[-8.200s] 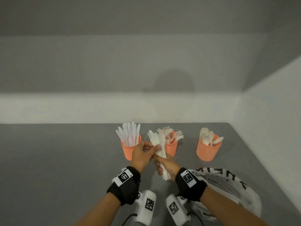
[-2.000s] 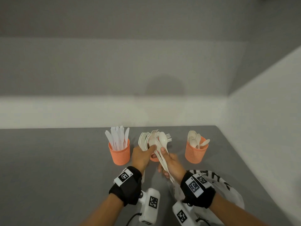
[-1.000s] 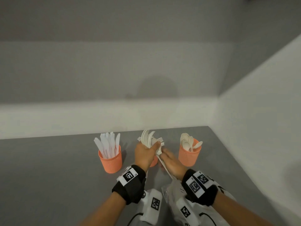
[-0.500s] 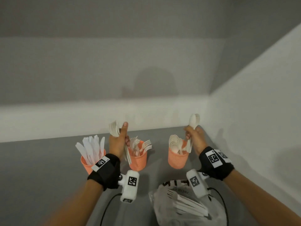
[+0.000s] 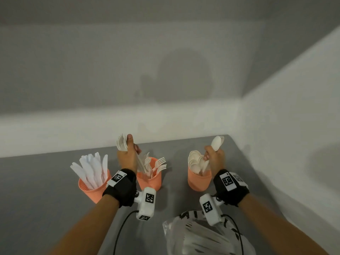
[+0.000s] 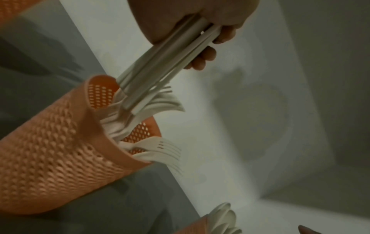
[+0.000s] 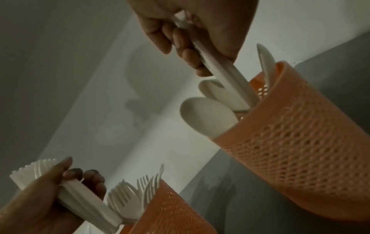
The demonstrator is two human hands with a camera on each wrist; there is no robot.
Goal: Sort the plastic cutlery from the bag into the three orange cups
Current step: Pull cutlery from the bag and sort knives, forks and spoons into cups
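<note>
Three orange mesh cups stand in a row on the grey table. The left cup (image 5: 93, 190) holds knives, the middle cup (image 5: 150, 182) forks, the right cup (image 5: 198, 183) spoons. My left hand (image 5: 127, 157) grips a bundle of forks (image 5: 121, 144), tines up, with their handles (image 6: 160, 68) just above the middle cup's (image 6: 60, 150) rim. My right hand (image 5: 214, 159) grips a few spoons (image 5: 217, 142), and their handles (image 7: 226, 76) dip into the right cup (image 7: 300, 142). The clear printed bag (image 5: 207, 236) lies near me with white cutlery inside.
White walls close the table (image 5: 36, 199) at the back and on the right, close beside the spoon cup. Cables run from the wrist cameras across the table between my forearms. Bare grey surface extends to the left of the knife cup.
One second ago both hands held one mixed bundle over the middle cup. They have since parted, the left with the forks and the right with the spoons, and both have now sunk slightly toward their cups.
</note>
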